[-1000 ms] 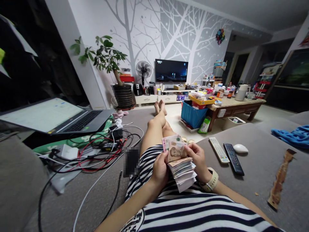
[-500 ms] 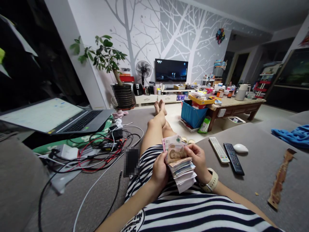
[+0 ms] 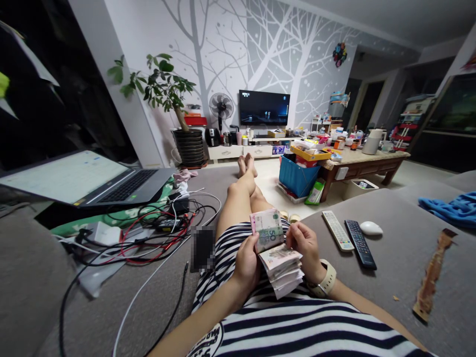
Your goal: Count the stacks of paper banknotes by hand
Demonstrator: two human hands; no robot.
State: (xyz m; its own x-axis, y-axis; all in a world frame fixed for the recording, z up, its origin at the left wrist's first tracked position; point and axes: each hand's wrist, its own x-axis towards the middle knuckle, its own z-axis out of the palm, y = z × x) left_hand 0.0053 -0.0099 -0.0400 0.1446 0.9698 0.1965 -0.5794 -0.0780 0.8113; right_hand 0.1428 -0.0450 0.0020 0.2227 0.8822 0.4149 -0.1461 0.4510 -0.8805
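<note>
My left hand [image 3: 246, 260] grips the banknotes [image 3: 283, 270] above my striped clothes [image 3: 290, 327], thumb on their left edge. A note marked 50 [image 3: 268, 232] faces me; others fold down toward my belly. My right hand [image 3: 304, 246] curls at their right side; I can't tell if it pinches any. Beyond it, 2 remotes [image 3: 337, 231] and a mouse [image 3: 371, 228] lie on the sofa [image 3: 394, 263].

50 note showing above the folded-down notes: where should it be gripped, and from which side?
The 50 note is probably best pinched near its upper right corner, coming from the right. The left hand covers its lower left edge and the folded-down notes lie just below it, while its upper right edge shows uncovered.
</note>
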